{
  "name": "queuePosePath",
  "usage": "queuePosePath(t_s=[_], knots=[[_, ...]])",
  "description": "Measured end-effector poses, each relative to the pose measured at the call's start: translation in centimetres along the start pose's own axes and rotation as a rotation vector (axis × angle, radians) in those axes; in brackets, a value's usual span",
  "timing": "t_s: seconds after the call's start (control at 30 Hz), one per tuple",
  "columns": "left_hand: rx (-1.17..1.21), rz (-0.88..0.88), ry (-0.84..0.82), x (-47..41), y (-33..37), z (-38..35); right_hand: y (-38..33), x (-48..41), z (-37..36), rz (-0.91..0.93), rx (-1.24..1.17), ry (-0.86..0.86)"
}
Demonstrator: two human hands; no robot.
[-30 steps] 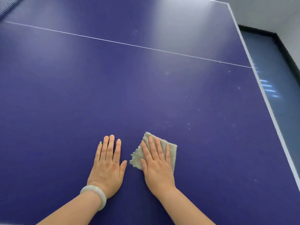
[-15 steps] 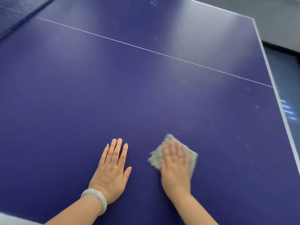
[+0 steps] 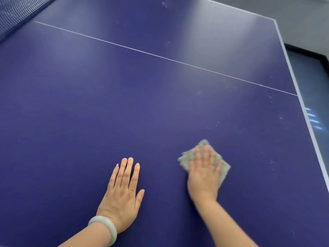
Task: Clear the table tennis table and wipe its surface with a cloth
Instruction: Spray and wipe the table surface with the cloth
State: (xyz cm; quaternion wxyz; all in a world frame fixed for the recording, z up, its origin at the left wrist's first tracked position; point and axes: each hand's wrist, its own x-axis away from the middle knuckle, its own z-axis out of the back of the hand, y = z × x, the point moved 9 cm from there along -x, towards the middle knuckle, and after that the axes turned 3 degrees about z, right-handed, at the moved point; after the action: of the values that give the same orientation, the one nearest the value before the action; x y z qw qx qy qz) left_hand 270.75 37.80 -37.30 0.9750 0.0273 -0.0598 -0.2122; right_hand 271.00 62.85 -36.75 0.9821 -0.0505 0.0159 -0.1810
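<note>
Cloth lies flat on the blue table tennis table under my right hand, a small grey folded piece with its corners showing past my fingertips at the top, at the left and along the right side. That hand is spread open, palm down, fingers extended and slightly apart, pressing on the cloth rather than closing around it; nothing is pinched or curled in. Both the hand and the cloth look blurred, so finer detail of the fabric cannot be made out.

My left hand rests flat on the bare surface to the left, well clear of the cloth, fingers straight and close together, thumb angled out to the right, holding nothing. A pale bangle sits around that wrist.

The cloth is in the near right part of the table. Faint white specks dot the surface to its right and beyond it. A thin white centre line runs diagonally across the table farther away. The dark net shows at the upper left corner. The table's white edge stripe runs down the right side, with grey floor past it
</note>
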Motion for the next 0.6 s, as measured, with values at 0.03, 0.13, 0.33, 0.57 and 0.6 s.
queuePosePath(t_s=[0.03,0.13,0.33,0.57,0.6], knots=[[-0.007,-0.004,-0.001,0.0,0.0,0.0,-3.4,1.3,-0.4,0.17,0.005,-0.013],[-0.01,-0.006,-0.016,-0.1,0.0,-0.1,-9.5,2.7,-0.3,0.564,0.006,-0.125],[-0.004,-0.009,-0.045,0.0,-0.1,-0.4,0.3,-5.6,-0.8,0.263,0.06,-0.195],[0.09,-0.048,0.013,-2.5,-0.1,1.9,3.3,-6.1,-0.5,0.089,0.05,-0.171],[0.094,-0.051,0.038,-4.2,-0.2,2.5,3.3,-6.1,-0.6,0.089,0.052,-0.159]])
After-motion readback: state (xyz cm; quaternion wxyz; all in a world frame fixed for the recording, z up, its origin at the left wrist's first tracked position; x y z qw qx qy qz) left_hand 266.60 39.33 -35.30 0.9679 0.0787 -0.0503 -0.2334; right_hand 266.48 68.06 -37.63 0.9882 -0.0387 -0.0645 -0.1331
